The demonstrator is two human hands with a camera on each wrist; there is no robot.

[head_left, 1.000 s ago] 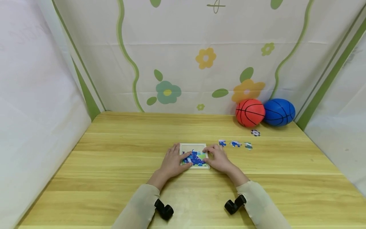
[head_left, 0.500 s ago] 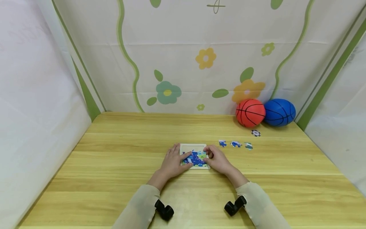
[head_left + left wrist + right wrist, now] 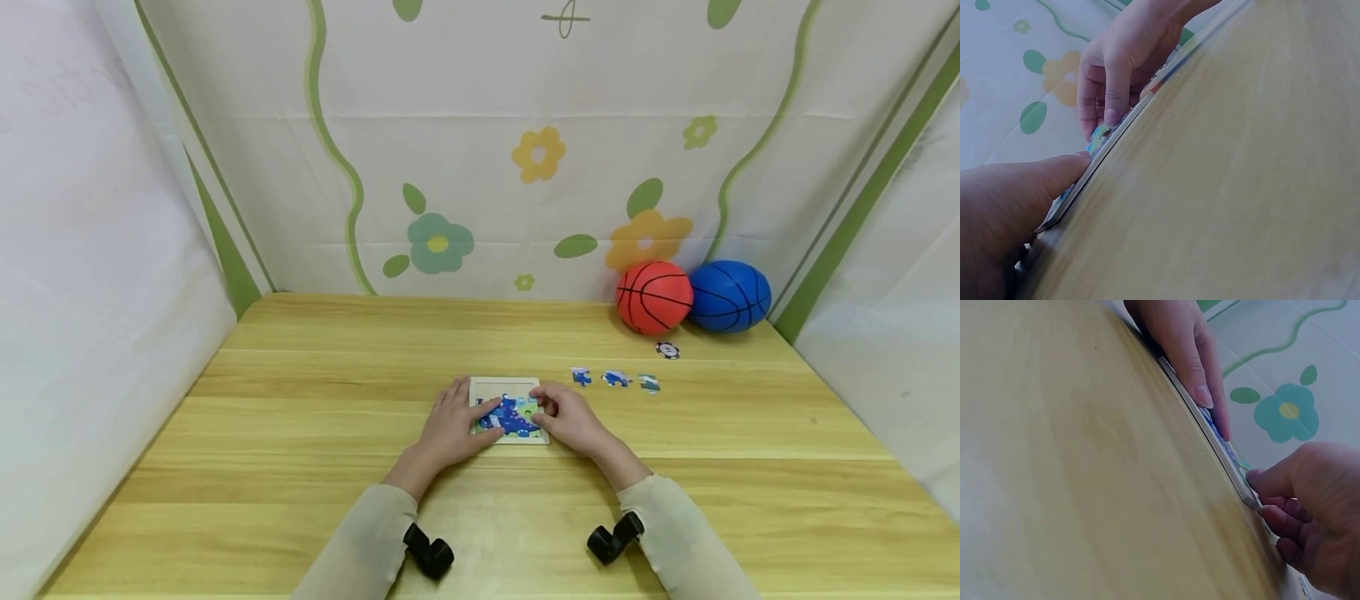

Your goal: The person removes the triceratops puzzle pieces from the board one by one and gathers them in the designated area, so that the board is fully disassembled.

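Note:
A shallow white-rimmed puzzle tray [image 3: 495, 380] lies flat on the table, its lower part filled with a blue cartoon picture [image 3: 513, 417]; bare backing shows along the top. My left hand [image 3: 452, 427] rests over the tray's left side, fingers extended, thumb and index finger on the picture. At the right side, my right hand [image 3: 573, 419] pinches a green puzzle piece [image 3: 528, 411] between thumb and index finger, the other fingers curled under. In the left wrist view, the right hand's [image 3: 1125, 56] fingertips meet the green piece just above the tray surface.
Three loose puzzle pieces, the left one [image 3: 581, 377], the middle one [image 3: 617, 379] and the right one [image 3: 649, 382], lie in a row right of the tray. Behind them are a round black-and-white chip [image 3: 667, 350], a red ball [image 3: 655, 298] and a blue ball [image 3: 730, 297].
My right hand's index finger has drawn in slightly, and its fingers have shifted a little at the green piece. The left hand stays in place on the tray.

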